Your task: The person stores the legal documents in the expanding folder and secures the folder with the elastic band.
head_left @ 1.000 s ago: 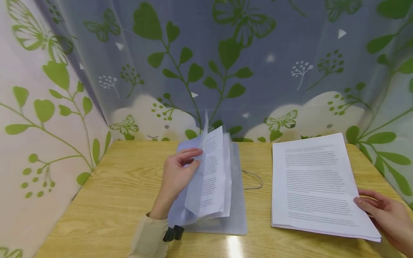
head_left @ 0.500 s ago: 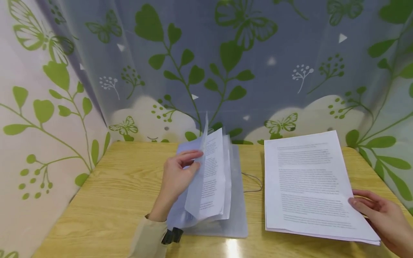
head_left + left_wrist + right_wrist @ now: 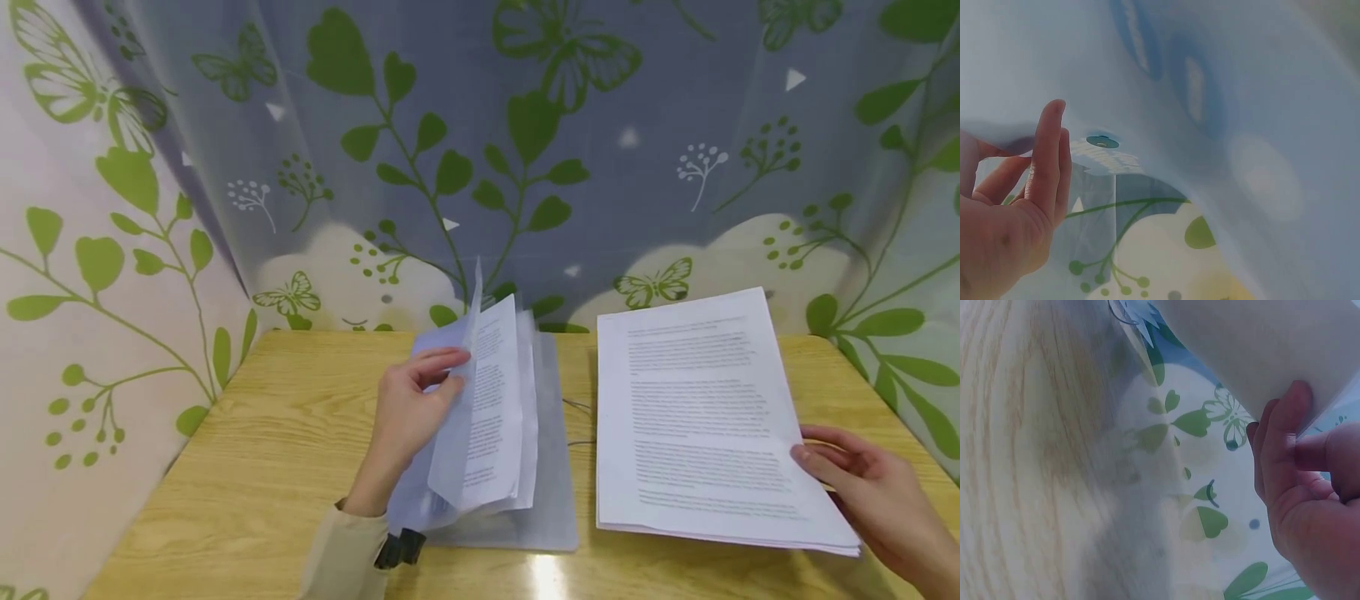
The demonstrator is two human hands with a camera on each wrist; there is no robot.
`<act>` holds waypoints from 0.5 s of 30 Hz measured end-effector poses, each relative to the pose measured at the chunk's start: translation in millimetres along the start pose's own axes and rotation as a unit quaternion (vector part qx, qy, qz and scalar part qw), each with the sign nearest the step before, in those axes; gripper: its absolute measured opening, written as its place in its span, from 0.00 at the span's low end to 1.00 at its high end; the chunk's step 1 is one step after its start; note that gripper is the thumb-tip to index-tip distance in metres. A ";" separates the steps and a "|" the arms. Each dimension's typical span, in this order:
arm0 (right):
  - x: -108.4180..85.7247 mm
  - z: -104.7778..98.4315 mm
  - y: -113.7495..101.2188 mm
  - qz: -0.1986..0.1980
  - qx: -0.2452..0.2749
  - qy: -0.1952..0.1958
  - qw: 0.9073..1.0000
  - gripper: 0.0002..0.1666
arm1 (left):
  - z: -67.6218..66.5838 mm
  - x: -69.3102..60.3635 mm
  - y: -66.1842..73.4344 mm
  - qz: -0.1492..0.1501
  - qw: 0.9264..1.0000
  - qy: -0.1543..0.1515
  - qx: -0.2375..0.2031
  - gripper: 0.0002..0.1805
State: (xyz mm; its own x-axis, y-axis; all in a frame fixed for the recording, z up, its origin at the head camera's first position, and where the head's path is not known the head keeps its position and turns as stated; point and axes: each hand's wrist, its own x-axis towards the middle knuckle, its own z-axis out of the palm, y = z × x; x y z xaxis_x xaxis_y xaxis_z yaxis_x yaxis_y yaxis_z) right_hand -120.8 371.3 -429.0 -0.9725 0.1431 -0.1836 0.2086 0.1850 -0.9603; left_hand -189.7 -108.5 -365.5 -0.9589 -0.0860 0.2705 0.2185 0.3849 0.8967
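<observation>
My left hand pinches the raised edge of a translucent plastic sheet in an opened clear document folder. Printed pages stand fanned inside it. In the left wrist view, the folder's bluish underside arches over the left hand, with a round snap button on it. To the right of the folder, my right hand grips the right edge of a stack of printed paper. Seen from below, the paper is held up off the table between thumb and fingers.
The wooden table carries the folder. A thin grey cord loops out from the folder's right side, partly behind the paper stack. A curtain with leaves and butterflies hangs along the table's back and sides.
My right hand has carried the paper stack leftward, closer to the folder, and it now covers part of the cord. The left hand keeps its pinch on the plastic sheet.
</observation>
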 end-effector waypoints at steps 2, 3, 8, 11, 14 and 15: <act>-1.1 3.0 -1.8 -0.008 0.024 -0.003 1.000 0.15 | -0.3 -0.3 -0.1 0.001 1.000 0.001 -0.001 0.15; -1.8 4.3 -2.4 -0.011 0.035 -0.006 0.999 0.16 | -0.5 -0.4 -0.3 0.003 1.000 0.001 -0.001 0.15; -2.9 10.0 -4.5 -0.013 0.064 -0.015 0.998 0.17 | -0.2 -0.9 -0.3 0.008 1.000 0.000 -0.001 0.15; -1.6 13.0 -5.3 -0.018 0.064 -0.021 0.998 0.17 | -0.2 -1.2 0.0 0.010 1.000 0.000 -0.002 0.15; 0.3 16.4 -6.4 -0.032 0.073 -0.028 0.996 0.18 | -0.2 -1.6 0.5 0.010 1.000 0.001 -0.002 0.14; 0.9 17.6 -6.8 -0.038 0.077 -0.031 0.996 0.18 | -0.2 -1.8 0.7 0.010 1.000 0.000 -0.002 0.14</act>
State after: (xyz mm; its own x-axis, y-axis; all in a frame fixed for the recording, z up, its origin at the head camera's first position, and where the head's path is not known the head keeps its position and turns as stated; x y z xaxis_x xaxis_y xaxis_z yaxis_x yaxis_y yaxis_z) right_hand -124.9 353.0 -426.4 -0.9903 0.0740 -0.1177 0.1210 0.0416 -0.9918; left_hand -187.8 -108.3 -365.3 -0.9544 -0.0786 0.2880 0.2379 0.3825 0.8928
